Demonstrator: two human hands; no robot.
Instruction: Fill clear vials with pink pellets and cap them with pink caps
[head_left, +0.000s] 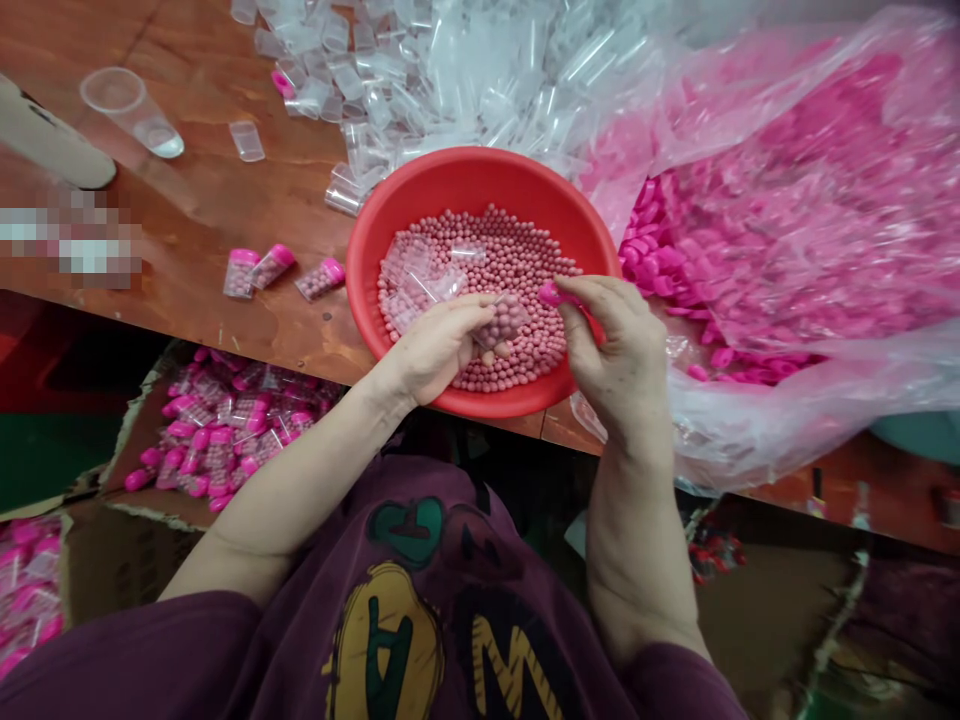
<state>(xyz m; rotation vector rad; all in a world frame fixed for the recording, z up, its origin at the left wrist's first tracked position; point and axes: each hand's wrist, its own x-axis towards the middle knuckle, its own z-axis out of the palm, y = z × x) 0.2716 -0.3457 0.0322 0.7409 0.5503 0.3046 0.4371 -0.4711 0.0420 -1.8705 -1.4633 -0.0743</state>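
Over a red basin (480,168) of small pink beads (517,240), my left hand (442,345) is closed round a clear vial (504,318) filled with beads. A bright pink cap (551,293) is pinched between the thumb and fingers of my right hand (619,345), just right of the vial and apart from it. Several clear containers (424,272) lie on the beads at the basin's left side. Part of the held vial is hidden by my left fingers.
Clear vials (465,70) are heaped behind the basin. At right, a plastic bag (750,420) holds many pink caps (787,220). Three capped vials (272,264) and a clear cup (131,110) are on the wooden table (300,200). Below left, a cardboard box (146,400) holds capped vials.
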